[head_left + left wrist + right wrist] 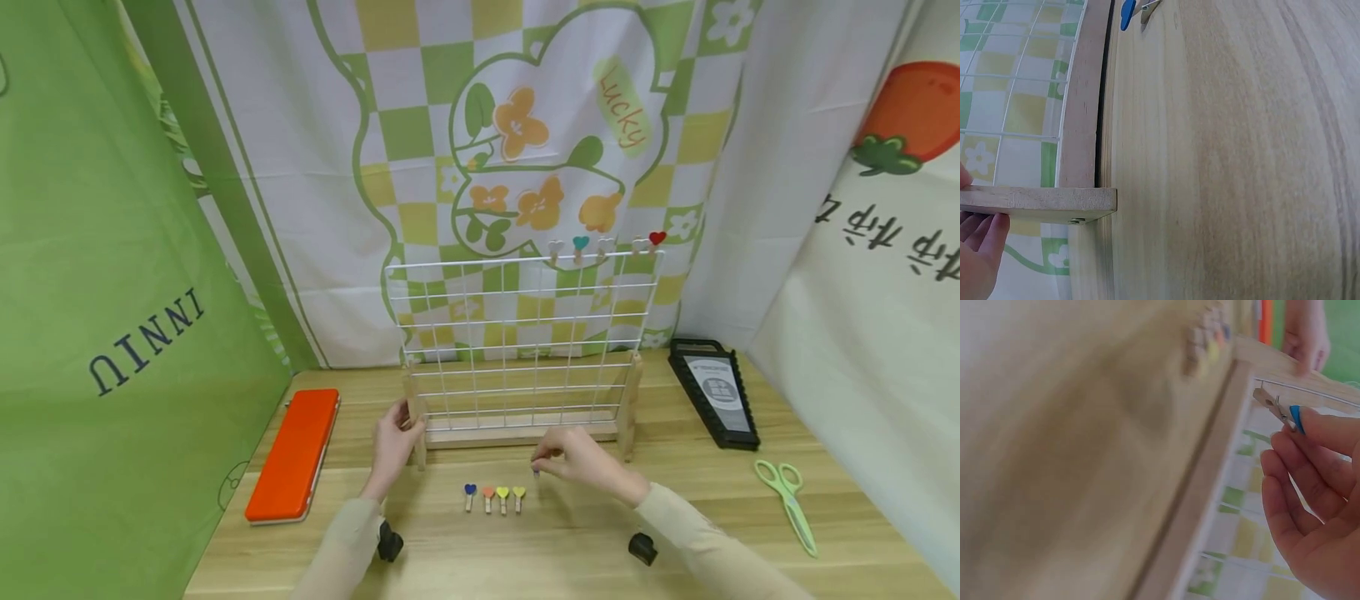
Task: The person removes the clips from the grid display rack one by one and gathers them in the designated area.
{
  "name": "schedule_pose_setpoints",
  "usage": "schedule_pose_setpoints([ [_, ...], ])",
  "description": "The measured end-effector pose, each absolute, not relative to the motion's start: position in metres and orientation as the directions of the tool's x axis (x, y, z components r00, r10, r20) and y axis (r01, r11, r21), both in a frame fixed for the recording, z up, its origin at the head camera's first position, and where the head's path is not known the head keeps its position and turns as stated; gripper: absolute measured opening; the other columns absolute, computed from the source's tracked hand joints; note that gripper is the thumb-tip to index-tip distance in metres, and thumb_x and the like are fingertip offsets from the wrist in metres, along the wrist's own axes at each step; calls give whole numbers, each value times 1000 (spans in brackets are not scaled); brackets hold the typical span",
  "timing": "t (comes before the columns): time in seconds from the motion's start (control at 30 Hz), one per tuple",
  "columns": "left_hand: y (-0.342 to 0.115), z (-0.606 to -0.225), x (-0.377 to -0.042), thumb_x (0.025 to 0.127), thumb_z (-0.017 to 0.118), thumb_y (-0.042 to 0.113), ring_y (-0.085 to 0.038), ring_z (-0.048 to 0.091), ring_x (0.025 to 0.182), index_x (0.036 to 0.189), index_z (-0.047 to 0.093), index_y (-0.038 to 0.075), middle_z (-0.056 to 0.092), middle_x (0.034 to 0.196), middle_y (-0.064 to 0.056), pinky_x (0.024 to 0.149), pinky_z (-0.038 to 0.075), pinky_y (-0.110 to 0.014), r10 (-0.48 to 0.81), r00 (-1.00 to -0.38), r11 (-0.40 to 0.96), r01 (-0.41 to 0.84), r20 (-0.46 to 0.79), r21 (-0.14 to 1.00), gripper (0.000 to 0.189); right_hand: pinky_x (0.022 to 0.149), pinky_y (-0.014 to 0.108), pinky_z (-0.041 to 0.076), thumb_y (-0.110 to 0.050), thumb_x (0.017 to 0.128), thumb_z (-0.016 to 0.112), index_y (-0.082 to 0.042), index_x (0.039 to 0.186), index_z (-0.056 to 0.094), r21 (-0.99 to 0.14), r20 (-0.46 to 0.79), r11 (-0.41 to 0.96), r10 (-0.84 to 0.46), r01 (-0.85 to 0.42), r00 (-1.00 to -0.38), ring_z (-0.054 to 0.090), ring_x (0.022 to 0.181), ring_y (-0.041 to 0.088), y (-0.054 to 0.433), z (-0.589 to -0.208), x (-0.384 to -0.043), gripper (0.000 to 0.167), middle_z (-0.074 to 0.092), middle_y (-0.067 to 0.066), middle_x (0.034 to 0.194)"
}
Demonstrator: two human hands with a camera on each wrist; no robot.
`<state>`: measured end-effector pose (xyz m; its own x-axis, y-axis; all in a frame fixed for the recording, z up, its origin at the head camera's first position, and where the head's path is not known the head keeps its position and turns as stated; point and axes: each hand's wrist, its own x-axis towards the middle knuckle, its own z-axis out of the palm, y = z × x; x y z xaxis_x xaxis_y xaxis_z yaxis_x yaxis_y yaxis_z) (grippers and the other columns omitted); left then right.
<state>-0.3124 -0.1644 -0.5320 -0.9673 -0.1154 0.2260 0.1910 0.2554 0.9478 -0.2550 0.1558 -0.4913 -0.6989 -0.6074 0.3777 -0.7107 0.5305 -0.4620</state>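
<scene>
Pale sleeves lie nearest, cut off by the lower edge. Past them, four heart clips lie in a row on the table, between the hands. The right hand pinches another clip at thumb and fingertips; the head view mostly hides it, while the right wrist view shows its spring and a blue edge. The left hand, largely cropped in its wrist view, grips a wooden post. Farther up, pale hearts atop the wire grid fade into the cloth.
</scene>
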Motion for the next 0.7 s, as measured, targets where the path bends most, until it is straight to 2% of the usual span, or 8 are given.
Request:
schedule_pose_setpoints([
  [0.13,-165,-532,-311,88,67,-2,-43,64,117,131,56,-12,64,123,-34,99,57,-39,-122,-962,259,208,245,943,45,61,13,56,-4,85,75,-7,87,76,-517,308,530,-618,-672,-724,67,69,5,155,-508,-254,4,76,4,80],
  [0.23,-166,-532,-310,88,69,0,-44,64,116,130,56,-12,64,123,-34,98,58,-40,-121,-960,259,216,254,941,45,62,11,57,-6,88,73,-5,87,76,-557,254,535,-619,-635,-744,67,69,3,155,-517,-253,4,76,5,81],
  [0.4,-166,-531,-309,88,69,0,-45,62,118,133,53,-13,62,126,-35,100,56,-42,-119,-964,252,202,238,946,49,65,12,57,-9,89,71,-5,89,75,-597,196,548,-609,-586,-769,65,72,0,154,-527,-254,5,76,4,84],
  [0.7,-167,-532,-309,89,67,-2,-44,62,119,134,52,-13,62,126,-35,100,56,-42,-112,-968,253,190,224,948,49,68,15,56,-14,90,71,-10,88,76,-593,166,572,-602,-567,-781,62,76,-1,154,-538,-257,7,75,2,86],
])
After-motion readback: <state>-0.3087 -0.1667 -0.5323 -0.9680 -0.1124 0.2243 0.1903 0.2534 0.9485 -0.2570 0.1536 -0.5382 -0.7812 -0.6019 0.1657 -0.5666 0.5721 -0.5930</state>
